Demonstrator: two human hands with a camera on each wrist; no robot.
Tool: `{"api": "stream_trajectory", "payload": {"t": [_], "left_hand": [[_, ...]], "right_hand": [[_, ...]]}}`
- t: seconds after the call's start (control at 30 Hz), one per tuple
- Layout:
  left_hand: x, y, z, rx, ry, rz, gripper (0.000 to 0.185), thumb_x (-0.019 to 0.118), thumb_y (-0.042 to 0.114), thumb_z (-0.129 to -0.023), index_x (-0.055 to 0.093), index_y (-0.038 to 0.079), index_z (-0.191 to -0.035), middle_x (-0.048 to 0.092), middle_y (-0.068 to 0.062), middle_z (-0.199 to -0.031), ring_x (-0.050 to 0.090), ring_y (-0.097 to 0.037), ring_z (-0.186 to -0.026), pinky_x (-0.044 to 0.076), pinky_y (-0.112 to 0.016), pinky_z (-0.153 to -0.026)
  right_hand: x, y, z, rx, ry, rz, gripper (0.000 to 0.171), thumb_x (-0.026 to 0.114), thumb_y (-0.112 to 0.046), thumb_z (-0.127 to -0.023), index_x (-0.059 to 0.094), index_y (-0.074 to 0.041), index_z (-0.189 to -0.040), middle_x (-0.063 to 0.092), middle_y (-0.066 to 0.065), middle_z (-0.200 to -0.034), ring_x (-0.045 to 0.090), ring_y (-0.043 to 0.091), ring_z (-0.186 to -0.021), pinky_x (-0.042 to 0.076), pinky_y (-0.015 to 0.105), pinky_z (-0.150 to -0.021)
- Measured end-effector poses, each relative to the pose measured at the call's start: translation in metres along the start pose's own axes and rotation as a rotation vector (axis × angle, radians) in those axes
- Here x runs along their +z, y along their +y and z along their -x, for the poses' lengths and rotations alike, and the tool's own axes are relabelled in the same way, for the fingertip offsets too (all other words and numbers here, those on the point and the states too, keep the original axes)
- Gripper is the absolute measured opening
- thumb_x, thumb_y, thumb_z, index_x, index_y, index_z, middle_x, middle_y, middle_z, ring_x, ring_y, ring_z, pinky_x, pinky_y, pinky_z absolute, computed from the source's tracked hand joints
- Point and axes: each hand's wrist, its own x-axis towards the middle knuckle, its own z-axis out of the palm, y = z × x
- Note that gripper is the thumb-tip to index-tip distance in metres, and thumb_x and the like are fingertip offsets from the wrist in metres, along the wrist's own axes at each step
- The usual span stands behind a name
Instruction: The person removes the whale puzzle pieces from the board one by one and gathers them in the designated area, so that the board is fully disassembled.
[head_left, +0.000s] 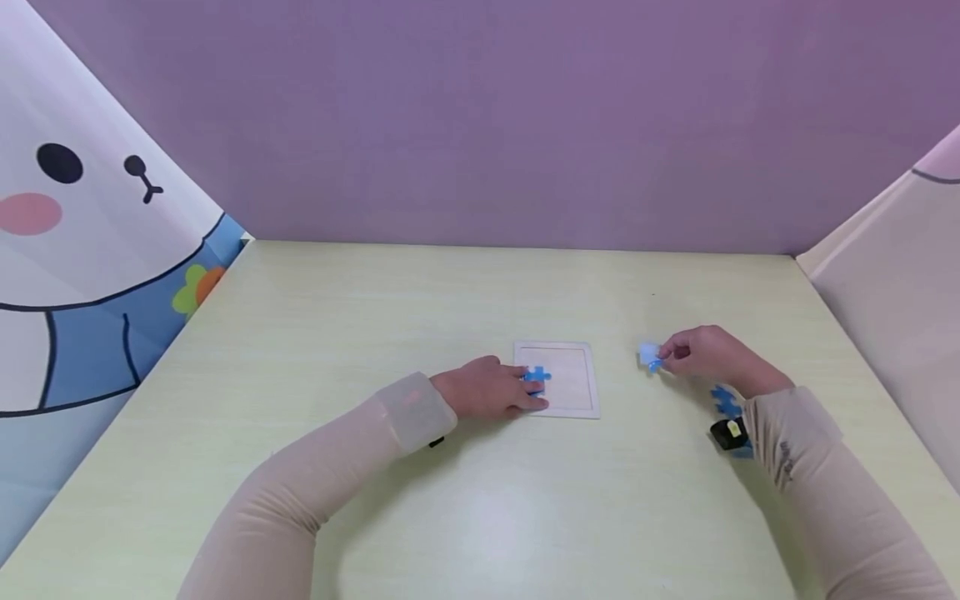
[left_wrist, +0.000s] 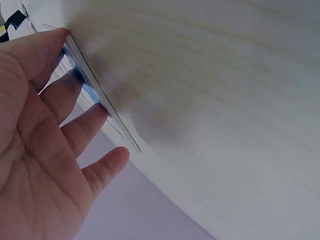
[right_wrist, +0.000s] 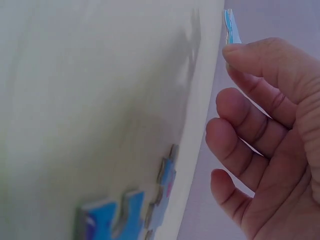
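My left hand (head_left: pixel 491 388) lies over the left side of a white square puzzle frame (head_left: pixel 594 379), its fingers extended. Partly under those fingers is a blue puzzle piece (head_left: pixel 537 374) inside the frame. From the left wrist view, the fingertips (left_wrist: pixel 101 110) touch the frame's edge (left_wrist: pixel 107 102), with slivers of blue behind. To the right of the frame, my right hand (head_left: pixel 701 354) pinches a light blue puzzle piece (head_left: pixel 648 354) between thumb and index finger. That piece (right_wrist: pixel 229 27) stands above the table in the right wrist view, while the other fingers curl loosely.
More blue puzzle pieces (head_left: pixel 726 402) lie on the table beneath the right forearm, partly hidden by the sleeve and a black wrist device (head_left: pixel 729 433). They show larger as interlocking pieces (right_wrist: pixel 132 210) in the right wrist view. A purple backdrop (head_left: pixel 495 125) rises behind the pale table (head_left: pixel 360 308).
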Motion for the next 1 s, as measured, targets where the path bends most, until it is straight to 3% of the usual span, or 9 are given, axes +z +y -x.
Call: {"api": "stream_trajectory", "payload": {"t": [0.23,0.47,0.7,0.8,1.0], "left_hand": [[-0.0008,0.0002,0.0006,-0.010,-0.004,0.001,0.041,0.052,0.028,-0.102,0.050,0.031,-0.143,0.043,0.008,-0.148,0.040,-0.017,-0.139,0.048,-0.039,-0.092],[-0.0017,0.0017,0.0017,-0.017,0.002,0.041,0.041,0.053,0.027,-0.101,0.051,0.031,-0.142,0.044,0.007,-0.148,0.040,-0.019,-0.139,0.046,-0.040,-0.094],[-0.0016,0.0032,0.0010,-0.026,0.005,0.059,0.042,0.053,0.026,-0.101,0.051,0.032,-0.142,0.044,0.008,-0.148,0.039,-0.019,-0.139,0.046,-0.039,-0.093],[-0.0011,0.0025,0.0001,-0.018,0.010,0.045,0.041,0.053,0.027,-0.101,0.051,0.032,-0.142,0.045,0.008,-0.147,0.040,-0.018,-0.139,0.047,-0.037,-0.091],[-0.0025,-0.0010,-0.0015,0.053,0.025,0.000,0.039,0.055,0.023,-0.100,0.055,0.026,-0.139,0.051,0.003,-0.143,0.046,-0.019,-0.134,0.044,-0.030,-0.102]], "right_hand": [[0.0034,0.0009,-0.0021,-0.006,-0.015,-0.020,0.018,0.065,-0.007,-0.087,0.070,0.003,-0.100,0.067,0.006,-0.088,0.049,0.015,-0.073,0.042,0.025,-0.060],[0.0038,-0.0023,-0.0047,-0.055,-0.023,0.086,0.012,0.068,-0.008,-0.086,0.072,0.001,-0.093,0.069,0.006,-0.087,0.055,0.015,-0.075,0.046,0.028,-0.066],[0.0021,-0.0035,-0.0063,-0.036,-0.059,0.170,0.012,0.068,-0.012,-0.086,0.072,-0.002,-0.092,0.070,0.004,-0.088,0.059,0.016,-0.078,0.050,0.039,-0.074],[0.0016,-0.0028,-0.0067,-0.026,-0.066,0.183,0.012,0.068,-0.012,-0.086,0.072,-0.002,-0.092,0.070,0.005,-0.088,0.058,0.016,-0.078,0.051,0.042,-0.075],[0.0026,-0.0034,-0.0084,-0.017,-0.067,0.188,0.014,0.067,-0.012,-0.087,0.072,-0.002,-0.095,0.071,0.006,-0.091,0.059,0.017,-0.079,0.051,0.044,-0.078]]}}
